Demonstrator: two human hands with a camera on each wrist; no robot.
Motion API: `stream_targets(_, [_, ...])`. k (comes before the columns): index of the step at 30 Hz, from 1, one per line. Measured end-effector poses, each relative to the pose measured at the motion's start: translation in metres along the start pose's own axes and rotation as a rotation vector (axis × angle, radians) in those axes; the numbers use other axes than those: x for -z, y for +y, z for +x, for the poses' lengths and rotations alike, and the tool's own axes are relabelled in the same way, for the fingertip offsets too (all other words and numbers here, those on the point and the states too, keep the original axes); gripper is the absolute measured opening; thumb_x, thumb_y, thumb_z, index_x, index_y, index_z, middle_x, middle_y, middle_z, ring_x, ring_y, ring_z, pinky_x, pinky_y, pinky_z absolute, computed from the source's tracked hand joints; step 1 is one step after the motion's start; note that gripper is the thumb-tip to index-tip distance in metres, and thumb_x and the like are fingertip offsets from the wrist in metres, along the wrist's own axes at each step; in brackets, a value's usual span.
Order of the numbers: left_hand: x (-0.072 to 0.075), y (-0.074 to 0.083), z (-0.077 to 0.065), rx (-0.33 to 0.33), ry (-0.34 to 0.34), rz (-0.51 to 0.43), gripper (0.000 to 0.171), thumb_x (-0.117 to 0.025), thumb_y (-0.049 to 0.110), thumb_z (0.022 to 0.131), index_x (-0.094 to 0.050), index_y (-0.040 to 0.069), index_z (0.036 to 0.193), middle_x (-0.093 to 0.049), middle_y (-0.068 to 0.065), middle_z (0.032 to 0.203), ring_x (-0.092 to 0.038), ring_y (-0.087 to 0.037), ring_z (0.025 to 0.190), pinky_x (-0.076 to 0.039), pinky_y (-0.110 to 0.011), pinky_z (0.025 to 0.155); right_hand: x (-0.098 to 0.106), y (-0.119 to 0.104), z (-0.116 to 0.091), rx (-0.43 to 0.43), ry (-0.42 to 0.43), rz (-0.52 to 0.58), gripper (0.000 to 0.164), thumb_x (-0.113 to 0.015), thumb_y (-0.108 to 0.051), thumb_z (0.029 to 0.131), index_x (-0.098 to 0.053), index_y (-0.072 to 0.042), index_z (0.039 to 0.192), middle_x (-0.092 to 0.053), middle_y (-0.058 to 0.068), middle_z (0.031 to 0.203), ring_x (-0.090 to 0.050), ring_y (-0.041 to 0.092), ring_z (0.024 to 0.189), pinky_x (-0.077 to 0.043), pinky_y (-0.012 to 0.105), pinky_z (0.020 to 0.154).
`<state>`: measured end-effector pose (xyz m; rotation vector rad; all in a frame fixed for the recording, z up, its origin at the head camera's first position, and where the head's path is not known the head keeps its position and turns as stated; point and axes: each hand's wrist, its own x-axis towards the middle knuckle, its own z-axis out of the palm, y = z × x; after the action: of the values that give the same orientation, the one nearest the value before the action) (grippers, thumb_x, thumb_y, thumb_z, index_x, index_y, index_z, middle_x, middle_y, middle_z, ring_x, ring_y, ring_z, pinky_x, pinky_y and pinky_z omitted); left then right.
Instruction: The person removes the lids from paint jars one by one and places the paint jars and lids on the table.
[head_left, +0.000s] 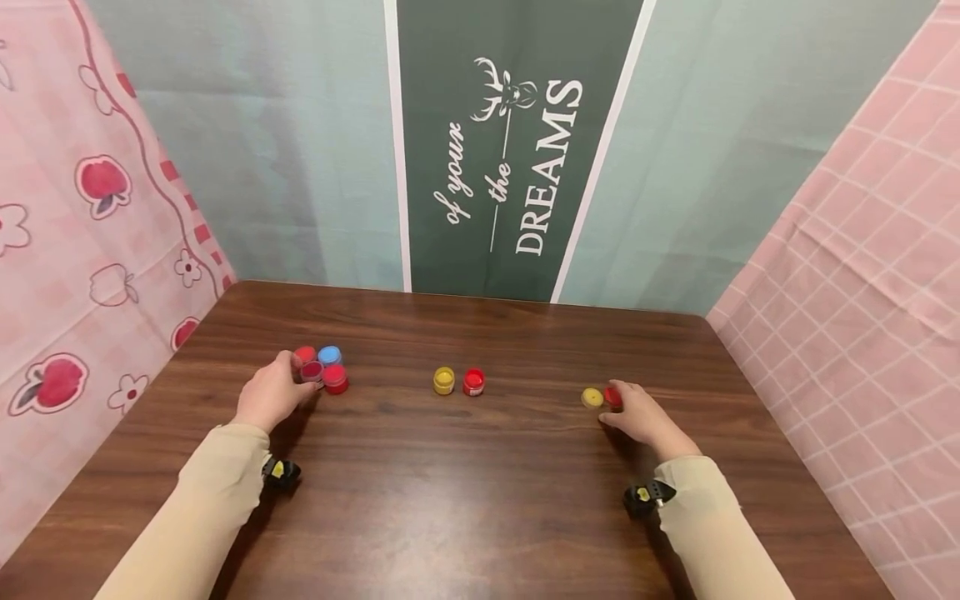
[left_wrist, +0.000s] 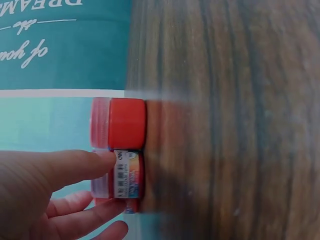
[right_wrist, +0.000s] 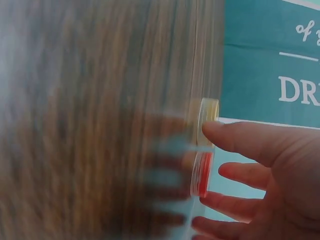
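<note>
My left hand (head_left: 272, 392) grips a dark red paint jar (head_left: 312, 374) with a clear lid, its thumb across the label (left_wrist: 127, 175) in the left wrist view. Around that jar stand a red-lidded jar (head_left: 305, 354), a blue jar (head_left: 330, 355) and another red jar (head_left: 335, 380). On the right side, my right hand (head_left: 641, 414) has its fingers beside a red lid (right_wrist: 202, 174) on the table. A yellow lid (head_left: 592, 397) lies next to the red one. The thumb of this hand overlaps the yellow lid in the right wrist view.
Near the middle of the brown wooden table (head_left: 442, 467) stand an uncovered yellow jar (head_left: 444, 381) and an uncovered red jar (head_left: 473, 382), side by side. A printed curtain (head_left: 517, 158) hangs along the back edge, with pink cloths (head_left: 862, 275) at both sides.
</note>
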<state>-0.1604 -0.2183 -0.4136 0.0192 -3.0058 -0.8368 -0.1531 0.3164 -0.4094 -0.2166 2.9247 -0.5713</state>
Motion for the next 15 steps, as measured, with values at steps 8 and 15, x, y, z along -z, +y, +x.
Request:
stream_targets(8, [-0.004,-0.005,0.004,0.027,-0.035,-0.041,0.045,-0.069,0.026,0.083,-0.048,-0.007,0.104,-0.059,-0.023,0.091,-0.056,-0.034,0.080,-0.046,-0.046,0.066,0.003,-0.024,-0.004,0.032,0.057,0.039,0.067,-0.068,-0.015,0.083,-0.035,0.012,0.135,-0.023,0.040,0.138,-0.022,0.055,0.125,-0.027,0.064,0.098])
stream_targets(15, [0.003,0.003,0.000,0.046,0.039,-0.058,0.047,-0.064,0.026,0.084,-0.047,-0.009,0.110,-0.058,-0.029,0.098,-0.057,-0.038,0.083,-0.047,-0.050,0.069,0.011,-0.061,-0.014,0.108,0.100,0.069,0.065,-0.068,-0.016,0.085,-0.036,0.007,0.137,-0.020,0.034,0.143,-0.012,0.051,0.132,-0.019,0.063,0.102])
